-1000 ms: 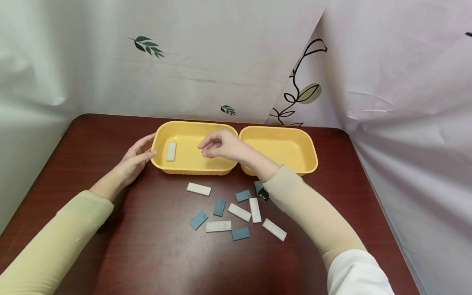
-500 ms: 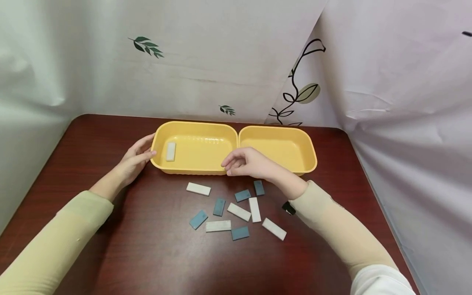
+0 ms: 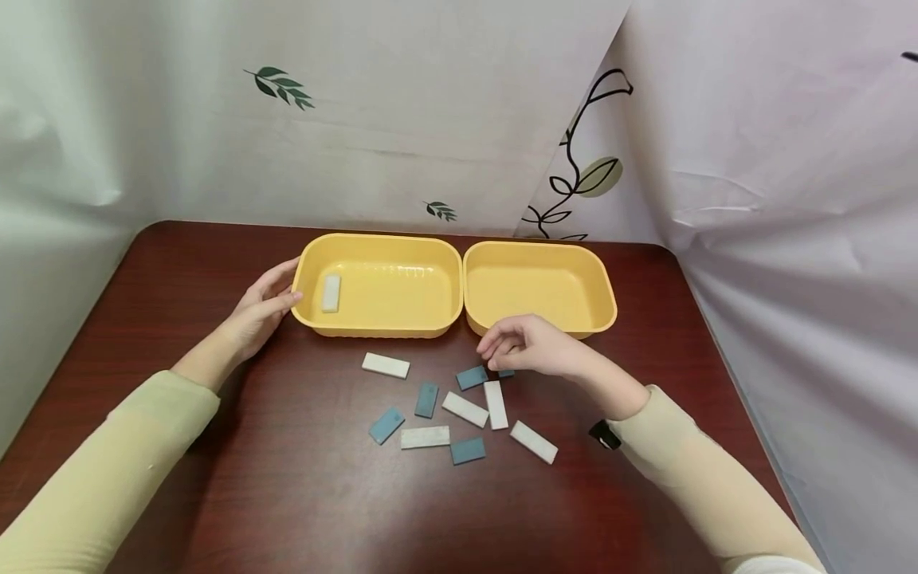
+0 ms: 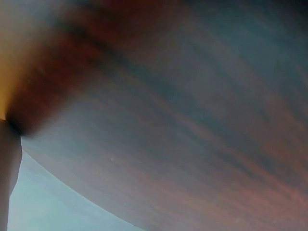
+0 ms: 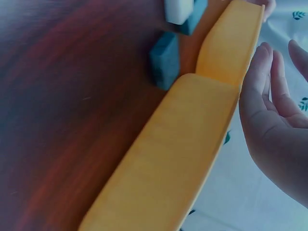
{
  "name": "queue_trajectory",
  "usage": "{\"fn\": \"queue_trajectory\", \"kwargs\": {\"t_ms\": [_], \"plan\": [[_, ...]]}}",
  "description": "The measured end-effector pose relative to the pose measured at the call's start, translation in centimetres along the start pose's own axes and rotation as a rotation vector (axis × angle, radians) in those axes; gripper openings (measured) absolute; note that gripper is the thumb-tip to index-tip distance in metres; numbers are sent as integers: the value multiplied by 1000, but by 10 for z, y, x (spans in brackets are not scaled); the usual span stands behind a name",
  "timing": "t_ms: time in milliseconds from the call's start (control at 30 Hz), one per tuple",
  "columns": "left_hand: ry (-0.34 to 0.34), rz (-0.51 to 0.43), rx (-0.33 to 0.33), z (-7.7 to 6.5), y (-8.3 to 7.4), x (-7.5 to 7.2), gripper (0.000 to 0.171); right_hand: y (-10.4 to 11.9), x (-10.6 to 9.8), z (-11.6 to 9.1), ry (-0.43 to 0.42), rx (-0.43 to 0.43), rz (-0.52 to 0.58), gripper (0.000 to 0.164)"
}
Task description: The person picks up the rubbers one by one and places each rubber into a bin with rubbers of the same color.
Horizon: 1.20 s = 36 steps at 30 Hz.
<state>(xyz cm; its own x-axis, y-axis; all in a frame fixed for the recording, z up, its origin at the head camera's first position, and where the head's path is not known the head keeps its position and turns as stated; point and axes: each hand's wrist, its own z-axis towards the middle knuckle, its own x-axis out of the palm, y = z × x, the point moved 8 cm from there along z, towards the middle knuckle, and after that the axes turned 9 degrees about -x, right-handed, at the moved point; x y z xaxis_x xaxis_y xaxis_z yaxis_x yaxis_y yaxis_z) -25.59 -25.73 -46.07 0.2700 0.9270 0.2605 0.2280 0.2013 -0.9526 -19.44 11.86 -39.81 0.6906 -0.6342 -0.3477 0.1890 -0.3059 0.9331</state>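
Note:
My left hand [image 3: 258, 311] holds the left end of the left yellow tray [image 3: 380, 331], thumb on the rim and fingers against the outer wall. A white tile [image 3: 331, 293] lies inside that tray. My right hand [image 3: 527, 344] hovers in front of the right yellow tray [image 3: 610, 307], fingers loosely bent and nothing between them. It partly hides a blue tile [image 3: 506, 373]; another blue tile [image 3: 471, 378] lies just left of its fingertips. In the right wrist view, the right hand [image 5: 274, 106] appears raised beside the tray rim [image 5: 211, 154].
Several white and blue tiles lie scattered on the dark red table [image 3: 323, 494], among them a white tile [image 3: 496, 405] and a blue tile [image 3: 468, 451]. The two trays stand side by side before a white patterned curtain [image 3: 394, 119]. The left wrist view is mostly blurred tabletop.
My right hand has moved right and toward me, from over the left tray to the tiles before the right tray. My left hand stays at the left tray's end.

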Motion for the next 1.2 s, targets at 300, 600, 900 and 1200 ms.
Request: {"fn": "queue_trajectory", "kwargs": {"t_ms": [300,600,900,1200], "plan": [[0,-5,-4,1,0,0,51,-18,-1,-27,35,59,-21,26],[1,-4,-2,1,1,-1,52,-36,6,-44,80,103,-41,27],[-1,-9,-3,3,1,-2,53,-48,13,-58,96,130,-35,27],[-4,-5,-11,3,2,-3,53,-53,21,-65,123,106,-145,25]]}}
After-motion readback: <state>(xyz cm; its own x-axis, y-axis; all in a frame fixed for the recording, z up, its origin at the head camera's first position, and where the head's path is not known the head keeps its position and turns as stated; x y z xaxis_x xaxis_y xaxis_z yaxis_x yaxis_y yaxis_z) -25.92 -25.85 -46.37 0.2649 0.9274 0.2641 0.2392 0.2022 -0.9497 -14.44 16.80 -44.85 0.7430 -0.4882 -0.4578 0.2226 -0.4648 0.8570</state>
